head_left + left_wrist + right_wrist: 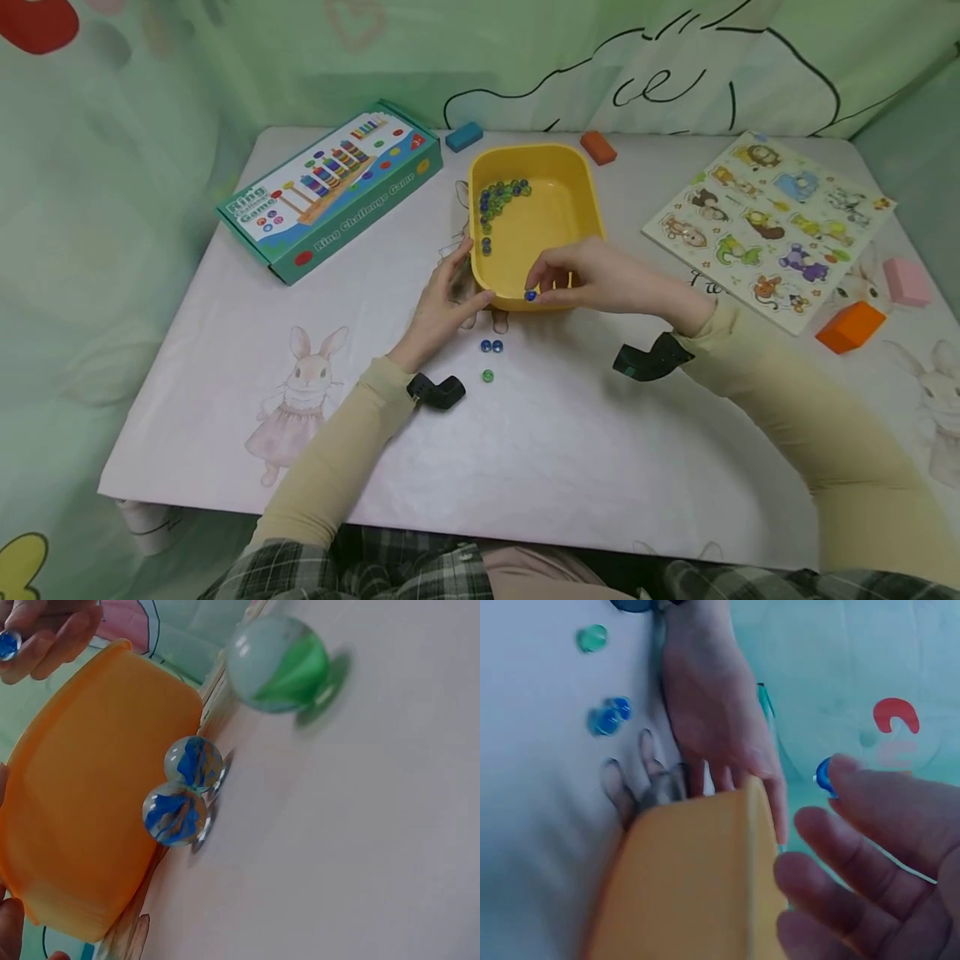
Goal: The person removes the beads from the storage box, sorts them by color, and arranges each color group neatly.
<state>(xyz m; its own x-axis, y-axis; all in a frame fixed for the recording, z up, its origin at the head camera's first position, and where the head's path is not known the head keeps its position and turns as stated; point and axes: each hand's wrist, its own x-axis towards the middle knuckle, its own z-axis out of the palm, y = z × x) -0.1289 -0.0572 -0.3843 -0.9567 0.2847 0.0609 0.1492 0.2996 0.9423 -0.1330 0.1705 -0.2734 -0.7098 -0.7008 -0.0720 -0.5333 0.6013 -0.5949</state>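
The right hand (600, 279) hovers at the near rim of the yellow plastic tub (558, 221), its fingers (870, 791) pinching a small blue glass marble (530, 295) right over that rim. The left hand (448, 304) rests against the tub's near left corner, fingers straight along the wall. On the pale tabletop (570, 433), just in front, two blue marbles (491, 345) touch; a green marble (487, 376) lies near. A cluster of marbles (498, 197) sits inside the tub.
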